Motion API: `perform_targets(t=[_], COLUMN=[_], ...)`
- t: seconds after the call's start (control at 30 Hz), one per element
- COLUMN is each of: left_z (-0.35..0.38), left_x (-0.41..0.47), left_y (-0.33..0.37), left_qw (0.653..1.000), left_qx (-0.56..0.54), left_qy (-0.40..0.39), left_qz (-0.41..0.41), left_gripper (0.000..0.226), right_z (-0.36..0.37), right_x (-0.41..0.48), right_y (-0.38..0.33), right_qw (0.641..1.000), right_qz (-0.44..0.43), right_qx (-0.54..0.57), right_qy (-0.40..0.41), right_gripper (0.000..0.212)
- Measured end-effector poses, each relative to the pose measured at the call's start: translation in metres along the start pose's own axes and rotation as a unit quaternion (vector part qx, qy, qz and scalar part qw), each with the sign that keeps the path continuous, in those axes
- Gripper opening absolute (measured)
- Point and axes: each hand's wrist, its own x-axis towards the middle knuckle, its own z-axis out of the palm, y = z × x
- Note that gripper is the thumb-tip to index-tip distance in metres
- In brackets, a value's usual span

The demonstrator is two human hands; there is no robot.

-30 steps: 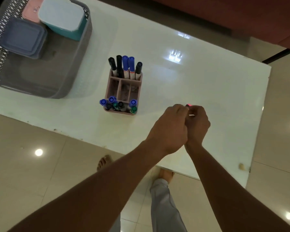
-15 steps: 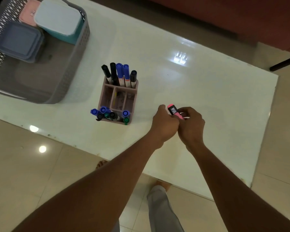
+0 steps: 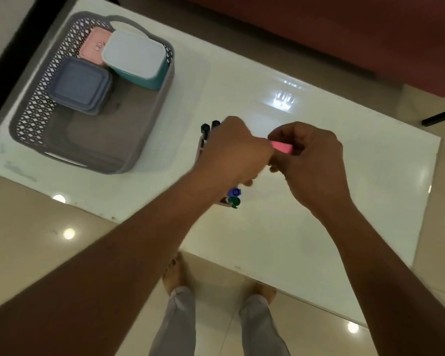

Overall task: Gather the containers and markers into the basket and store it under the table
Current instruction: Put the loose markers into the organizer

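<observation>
Your right hand (image 3: 310, 163) pinches the pink marker (image 3: 281, 146), its long axis level toward your closed left hand (image 3: 233, 152); the holder (image 3: 203, 143) sits directly below, left hand nearer.

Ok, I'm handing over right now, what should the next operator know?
Left hand and right hand: both grip the pink marker above the table.
Holder with other markers: on the table, mostly hidden under the left hand.
Done: three containers sit in the basket.
Left: pink marker, holder into basket, basket under the table.
</observation>
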Motion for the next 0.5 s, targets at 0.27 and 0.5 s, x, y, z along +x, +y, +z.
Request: perform_targets(t=[0.27, 0.5], left_z=[-0.069, -0.062], left_x=[0.03, 0.042], left_y=[-0.063, -0.104], left_qw=[0.99, 0.992], left_qx=[0.105, 0.114], left_qy=[-0.07, -0.034], left_qz=[-0.06, 0.035], left_gripper=[0.024, 0.03], right_z=[0.076, 0.12], right_x=[0.018, 0.019], right_y=[-0.054, -0.056], right_qw=[0.952, 0.892], right_qz=[-0.017, 0.026], right_qx=[-0.258, -0.405], right_qy=[-0.166, -0.199], right_gripper=[0.025, 0.018])
